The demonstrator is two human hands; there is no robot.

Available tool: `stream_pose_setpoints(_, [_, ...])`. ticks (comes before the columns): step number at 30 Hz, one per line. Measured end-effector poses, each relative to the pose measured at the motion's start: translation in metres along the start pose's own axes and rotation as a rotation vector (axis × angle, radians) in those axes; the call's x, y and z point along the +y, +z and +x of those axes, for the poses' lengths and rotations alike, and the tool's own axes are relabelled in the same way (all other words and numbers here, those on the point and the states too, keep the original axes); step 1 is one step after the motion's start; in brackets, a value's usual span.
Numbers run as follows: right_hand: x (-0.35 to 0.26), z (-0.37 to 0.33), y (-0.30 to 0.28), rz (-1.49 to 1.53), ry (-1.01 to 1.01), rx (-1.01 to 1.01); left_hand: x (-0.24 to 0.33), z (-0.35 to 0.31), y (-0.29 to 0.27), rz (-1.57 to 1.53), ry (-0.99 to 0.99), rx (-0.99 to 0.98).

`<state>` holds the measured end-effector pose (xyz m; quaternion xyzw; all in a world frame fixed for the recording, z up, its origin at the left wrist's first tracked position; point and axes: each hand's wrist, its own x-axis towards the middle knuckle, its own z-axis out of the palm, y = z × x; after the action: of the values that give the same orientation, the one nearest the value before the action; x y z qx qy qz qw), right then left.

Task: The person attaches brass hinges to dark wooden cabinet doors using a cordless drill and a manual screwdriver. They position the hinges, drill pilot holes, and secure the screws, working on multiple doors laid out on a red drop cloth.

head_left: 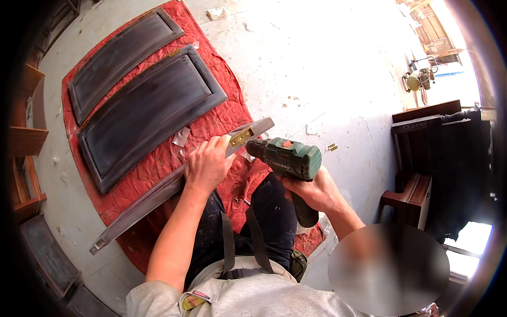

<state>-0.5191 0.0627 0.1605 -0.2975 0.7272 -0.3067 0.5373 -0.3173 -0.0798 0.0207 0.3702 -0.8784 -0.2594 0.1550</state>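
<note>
A grey-black cabinet door stands on edge in front of me, its long narrow side facing up. My left hand is closed over that edge, the fingertips beside a brass hinge lying on it. In my right hand is a green and black cordless drill, gripped by its handle. The drill's chuck points left at the hinge, close to its right end. Whether the bit touches a screw is too small to tell.
Two dark panelled doors lie on a red cloth at the left. Small plastic bags are scattered on it. Another brass hinge is on the pale floor to the right. Dark furniture stands at far right, wooden shelving at far left.
</note>
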Motion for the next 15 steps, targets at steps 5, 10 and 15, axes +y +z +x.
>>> stream_pose_setpoints(5, [0.0013, 0.0051, 0.0018, 0.003, -0.011, -0.009, 0.0004, 0.0002, -0.001, -0.017, 0.006, 0.006])
stream_pose_setpoints(10, [-0.0014, 0.0069, 0.0064, 0.024, -0.037, -0.012, -0.0008, -0.0008, 0.0008, -0.021, 0.016, 0.013])
stream_pose_setpoints(15, [-0.0071, 0.0076, 0.0083, -0.038, -0.002, -0.01, -0.0014, -0.0019, 0.0027, -0.026, 0.031, 0.027])
